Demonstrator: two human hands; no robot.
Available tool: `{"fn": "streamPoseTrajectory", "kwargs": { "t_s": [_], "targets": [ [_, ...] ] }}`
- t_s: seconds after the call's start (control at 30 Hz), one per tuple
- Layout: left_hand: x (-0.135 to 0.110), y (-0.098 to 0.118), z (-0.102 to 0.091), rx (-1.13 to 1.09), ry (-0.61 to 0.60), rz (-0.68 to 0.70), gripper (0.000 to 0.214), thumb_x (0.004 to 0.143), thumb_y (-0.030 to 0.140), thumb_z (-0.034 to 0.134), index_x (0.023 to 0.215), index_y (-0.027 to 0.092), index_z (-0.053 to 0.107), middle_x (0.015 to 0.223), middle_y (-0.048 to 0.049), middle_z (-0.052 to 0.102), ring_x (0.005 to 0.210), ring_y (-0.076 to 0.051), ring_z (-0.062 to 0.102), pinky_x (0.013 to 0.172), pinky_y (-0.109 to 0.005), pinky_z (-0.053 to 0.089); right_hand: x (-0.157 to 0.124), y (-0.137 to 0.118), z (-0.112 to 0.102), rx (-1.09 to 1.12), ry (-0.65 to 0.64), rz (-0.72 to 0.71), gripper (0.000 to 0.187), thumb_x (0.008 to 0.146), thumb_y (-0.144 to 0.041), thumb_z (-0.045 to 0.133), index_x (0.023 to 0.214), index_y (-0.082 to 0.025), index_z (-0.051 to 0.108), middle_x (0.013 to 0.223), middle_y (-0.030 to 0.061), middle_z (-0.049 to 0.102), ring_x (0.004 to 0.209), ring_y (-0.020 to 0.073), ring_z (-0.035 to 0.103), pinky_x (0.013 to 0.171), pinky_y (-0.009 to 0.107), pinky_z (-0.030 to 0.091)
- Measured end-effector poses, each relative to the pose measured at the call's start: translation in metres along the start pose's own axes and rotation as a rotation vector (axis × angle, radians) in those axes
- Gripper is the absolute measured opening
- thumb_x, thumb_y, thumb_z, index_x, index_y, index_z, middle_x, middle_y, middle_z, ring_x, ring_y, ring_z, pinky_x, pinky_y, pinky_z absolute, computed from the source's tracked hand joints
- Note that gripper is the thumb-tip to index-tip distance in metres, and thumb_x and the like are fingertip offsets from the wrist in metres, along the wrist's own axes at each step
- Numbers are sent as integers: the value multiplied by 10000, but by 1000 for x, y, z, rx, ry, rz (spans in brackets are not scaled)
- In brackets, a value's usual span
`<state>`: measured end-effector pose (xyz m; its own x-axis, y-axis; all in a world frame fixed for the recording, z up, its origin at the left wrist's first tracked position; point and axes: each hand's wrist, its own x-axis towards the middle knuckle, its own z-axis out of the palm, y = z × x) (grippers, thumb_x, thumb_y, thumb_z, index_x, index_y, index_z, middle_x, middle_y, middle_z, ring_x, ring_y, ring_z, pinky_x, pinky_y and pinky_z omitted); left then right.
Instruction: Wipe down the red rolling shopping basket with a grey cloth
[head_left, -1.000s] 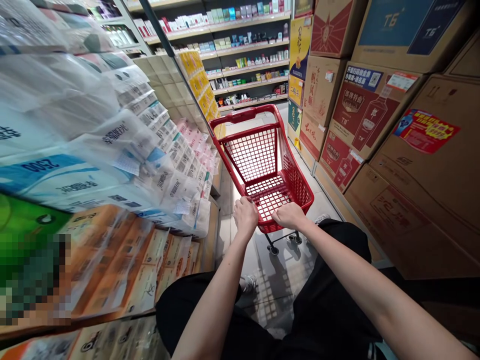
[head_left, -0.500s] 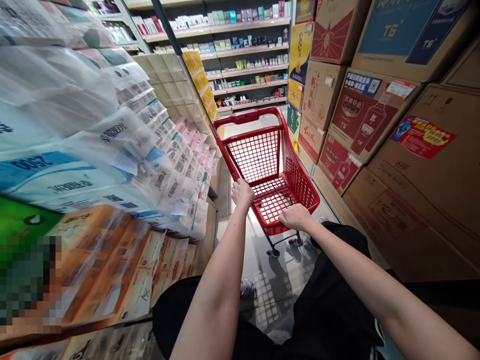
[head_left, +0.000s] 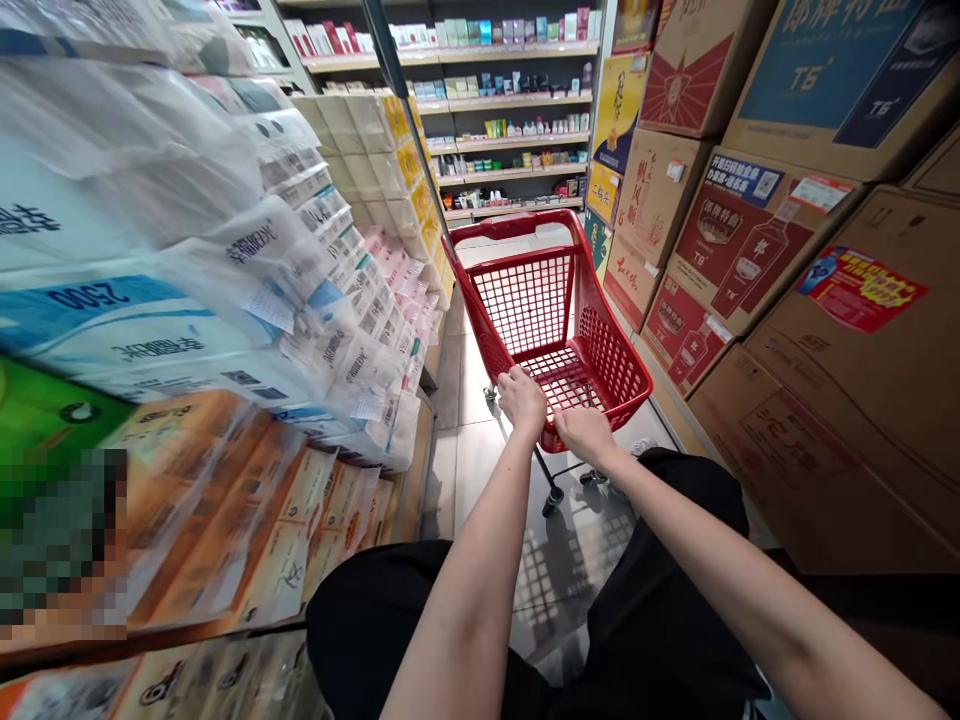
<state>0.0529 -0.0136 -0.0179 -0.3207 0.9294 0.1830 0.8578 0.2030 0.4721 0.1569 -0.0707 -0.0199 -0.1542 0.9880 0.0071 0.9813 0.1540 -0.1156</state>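
A small red shopping cart with an empty mesh basket stands on the tiled aisle floor just ahead of me. My left hand is closed over the near rim of the basket at its left corner. Beside it, my right hand grips the same near rim, a little lower and to the right. The two hands sit close together, almost touching. Both of my forearms reach in from the bottom of the view, over my black trousers.
Wrapped tissue and paper packs are stacked high along the left. Piled cardboard boxes line the right side. A shelf wall of small goods closes the far end of the narrow aisle.
The cart has swung and rolled slightly right and forward. My left hand slid back along the rim to sit close beside my right hand. The view has shifted along the aisle.
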Motion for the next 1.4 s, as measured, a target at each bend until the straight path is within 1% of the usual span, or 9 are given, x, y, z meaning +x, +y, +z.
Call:
{"fn": "streamPoseTrajectory", "kwargs": {
  "t_s": [0.17, 0.53, 0.63, 0.83, 0.93, 1.03, 1.23, 1.3, 1.4],
  "targets": [
    [17, -1, -3, 4, -35, -55, 225, 908, 227, 355, 1092, 189, 478, 1146, -147, 497, 1055, -254, 525, 831, -390, 427, 16, -27, 9, 15, 4, 8, 605, 973, -365, 172, 843, -146, 721, 836, 124, 713, 784, 184, 649, 699, 261, 394],
    [65, -15, -1, 47, 19, -60, 261, 895, 204, 345, 1102, 142, 491, 1151, -182, 500, 1076, -295, 507, 838, -420, 426, 9, -8, 25, 1, 116, -181, 518, 928, -344, 268, 759, -172, 726, 752, 73, 708, 713, 170, 629, 616, 245, 338],
    [58, -21, -4, 56, 40, 0, 252, 905, 222, 337, 1097, 158, 488, 1127, -161, 500, 1047, -275, 516, 844, -401, 423, 8, -9, 25, 14, 112, -167, 510, 924, -331, 271, 752, -179, 726, 753, 67, 710, 698, 167, 628, 613, 245, 337],
    [-2, -22, -12, 98, 31, 68, 238, 916, 240, 331, 1076, 176, 494, 1088, -132, 496, 1013, -253, 515, 831, -366, 419, 11, -15, 24, -10, 104, -130, 516, 927, -338, 274, 741, -169, 724, 748, 80, 710, 692, 180, 633, 616, 254, 350],
    [-19, -21, -12, 89, 2, 76, 238, 912, 254, 345, 1077, 177, 497, 1082, -138, 496, 1021, -262, 507, 822, -369, 421, 9, -13, 24, -10, 103, -165, 510, 928, -325, 275, 738, -173, 723, 741, 80, 709, 689, 173, 630, 613, 250, 340],
    [-6, -24, -14, 56, -14, 44, 234, 905, 251, 354, 1071, 178, 503, 1093, -144, 500, 1034, -268, 507, 835, -384, 417, 6, -8, 25, -12, 133, -200, 509, 922, -310, 278, 703, -167, 715, 722, 75, 705, 673, 164, 620, 594, 247, 316],
    [60, -32, -27, -19, -47, -37, 217, 894, 247, 371, 1052, 197, 511, 1134, -142, 500, 1077, -273, 497, 855, -399, 411, -3, 4, 26, -44, 138, -246, 518, 915, -305, 276, 673, -158, 710, 685, 68, 693, 624, 155, 596, 556, 246, 278],
    [62, -34, -27, -34, -31, -21, 220, 895, 255, 375, 1061, 195, 507, 1151, -138, 489, 1079, -260, 497, 861, -381, 411, -1, 8, 24, -42, 117, -235, 529, 921, -309, 269, 675, -161, 714, 687, 66, 695, 617, 150, 593, 557, 241, 281],
    [34, -33, -19, -81, 9, 67, 228, 905, 253, 364, 1075, 182, 498, 1128, -119, 491, 1048, -217, 513, 902, -346, 395, 7, 16, 19, -48, 90, -191, 525, 924, -322, 278, 698, -166, 726, 719, 72, 705, 647, 152, 607, 565, 235, 290]
  ]
}}
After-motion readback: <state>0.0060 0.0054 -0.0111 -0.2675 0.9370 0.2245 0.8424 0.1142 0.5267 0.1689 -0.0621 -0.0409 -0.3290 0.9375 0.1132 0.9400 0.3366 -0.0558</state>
